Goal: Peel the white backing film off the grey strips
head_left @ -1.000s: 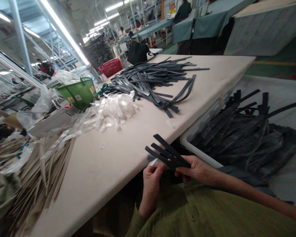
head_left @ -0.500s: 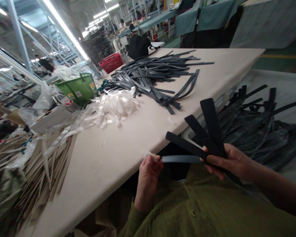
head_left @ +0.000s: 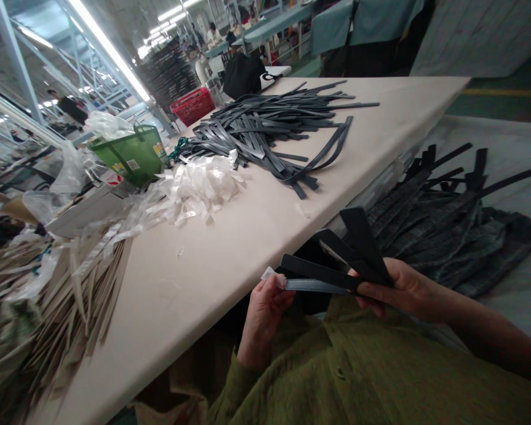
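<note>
Several flat black straps (head_left: pixel 317 273) fan out from my right hand (head_left: pixel 402 288), which is closed around them. One of these, a blue-grey strap (head_left: pixel 314 285) with a shiny face, stretches across to my left hand (head_left: pixel 265 307). The thumb and fingers of that hand pinch its end together with a small white film piece (head_left: pixel 269 274) that sticks out above the fingertips. Both hands are just off the near edge of the table (head_left: pixel 194 283). On the tabletop lie a heap of dark straps (head_left: pixel 265 127) and a pile of white film strips (head_left: pixel 199 186).
A green bag (head_left: pixel 133 156) and a red basket (head_left: pixel 192 106) stand at the back left, near a black bag (head_left: pixel 243 75). Brown strips (head_left: pixel 84 301) hang over the table's left end. At right, more black straps (head_left: pixel 451 230) lie on a pale surface.
The view has shifted slightly. My right hand has come a little closer to my left hand, and the black straps have tilted further left. Both hands keep their hold.
</note>
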{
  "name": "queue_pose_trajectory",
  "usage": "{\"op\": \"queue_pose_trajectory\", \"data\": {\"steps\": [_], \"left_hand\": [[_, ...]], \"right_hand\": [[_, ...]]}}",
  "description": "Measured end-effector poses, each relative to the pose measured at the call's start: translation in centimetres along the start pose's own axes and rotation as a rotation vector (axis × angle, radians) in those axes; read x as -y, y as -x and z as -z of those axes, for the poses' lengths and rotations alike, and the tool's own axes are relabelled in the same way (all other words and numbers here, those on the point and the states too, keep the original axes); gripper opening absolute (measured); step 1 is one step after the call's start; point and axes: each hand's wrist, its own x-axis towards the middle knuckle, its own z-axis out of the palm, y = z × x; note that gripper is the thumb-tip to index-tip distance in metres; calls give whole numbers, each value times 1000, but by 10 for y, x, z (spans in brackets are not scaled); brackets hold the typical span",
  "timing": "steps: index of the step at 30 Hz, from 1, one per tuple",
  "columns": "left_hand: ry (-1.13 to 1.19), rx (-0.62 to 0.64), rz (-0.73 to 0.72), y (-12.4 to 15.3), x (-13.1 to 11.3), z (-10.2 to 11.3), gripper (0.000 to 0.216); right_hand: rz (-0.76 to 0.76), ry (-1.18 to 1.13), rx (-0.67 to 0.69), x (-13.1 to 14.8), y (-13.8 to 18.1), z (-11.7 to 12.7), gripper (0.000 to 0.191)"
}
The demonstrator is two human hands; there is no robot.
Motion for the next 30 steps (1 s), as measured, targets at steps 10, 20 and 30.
{"op": "queue_pose_trajectory", "data": {"steps": [10, 20, 30], "left_hand": [[-13, 5, 65, -1, 3, -1, 52], [-93, 20, 119, -9, 33, -10, 39], [90, -104, 125, -25, 46, 2, 34]], "right_hand": [[62, 115, 80, -9, 1, 4, 38], [44, 514, 58, -10, -22, -25, 29], [-164, 328, 281, 3, -10, 22, 35]]}}
